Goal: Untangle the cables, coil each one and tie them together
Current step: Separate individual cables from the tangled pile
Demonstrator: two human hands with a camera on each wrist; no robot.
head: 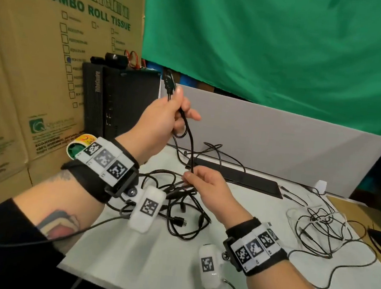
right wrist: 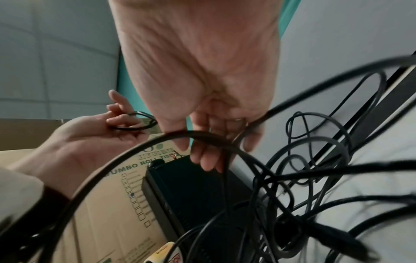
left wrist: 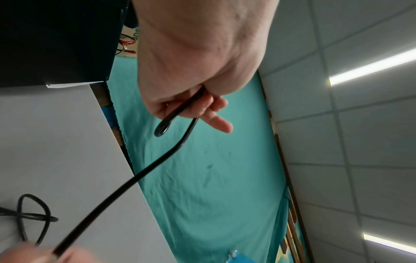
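Head view: the left hand (head: 164,119) is raised above the table (head: 151,267), fingers curled round a black cable (head: 190,144) just below its plug (head: 169,82), with one small loop already gathered in the palm. The cable drops to the right hand (head: 206,187), which pinches it between thumb and fingertips just above the tangle (head: 179,203) of black leads on the table. A second, thinner tangle (head: 320,227) lies well apart to the right. The cable looks light and limp but springy enough to hold a curve; I judge it will slide easily through a loose pinch and snag where it crosses other leads. The best hold is near the plug, as a fixed end, with the other hand feeding the slack.

Left wrist view: this shows what the head view hides, the underside of the left hand (left wrist: 191,71). The loop (left wrist: 163,128) pokes out below the closed fingers, and the cable (left wrist: 135,179) runs taut and straight down to a blurred fingertip of the right hand (left wrist: 27,252).

Right wrist view: only here is it plain how many strands cross under the right hand (right wrist: 202,80). Its fingers (right wrist: 209,156) close on a thin strand, though blur hides which strand it is. The left hand (right wrist: 90,138) shows beyond, holding its loop (right wrist: 135,122).
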